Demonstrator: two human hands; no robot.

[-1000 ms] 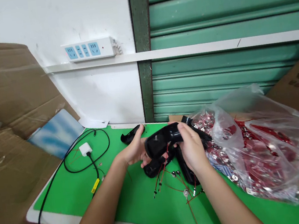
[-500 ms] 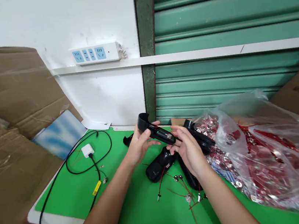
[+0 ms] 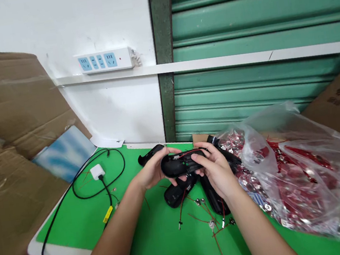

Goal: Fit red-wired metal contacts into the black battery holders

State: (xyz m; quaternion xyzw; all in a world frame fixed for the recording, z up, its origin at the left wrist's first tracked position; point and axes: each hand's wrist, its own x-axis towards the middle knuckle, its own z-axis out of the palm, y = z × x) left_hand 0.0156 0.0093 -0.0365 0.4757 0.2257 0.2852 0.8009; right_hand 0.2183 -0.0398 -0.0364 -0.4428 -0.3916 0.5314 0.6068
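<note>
Between my two hands, above the green table mat, is a black plastic housing (image 3: pixel 177 166) with a red wire along its inside. My left hand (image 3: pixel 153 168) grips its rounded end, fingers partly hidden beneath. On the other end my right hand (image 3: pixel 215 165) has its thumb pressed on the inner side. Below them lie a black device (image 3: pixel 174 194) with a red lead and another black housing (image 3: pixel 214 199), partly covered by my right hand. Behind my left hand rests a further black shell (image 3: pixel 150 153).
A clear plastic bag (image 3: pixel 304 184) of red-wired metal parts fills the right side. Loose wired discs (image 3: pixel 211 224) lie on the green mat (image 3: pixel 164 242). A white adapter (image 3: pixel 97 171) with a black cable sits left, near cardboard (image 3: pixel 15 178). A power strip (image 3: pixel 105 60) is on the wall.
The black housing has been turned over between my hands, so its inside and red wire now face me. My right thumb has come onto it. The view has shifted slightly.
</note>
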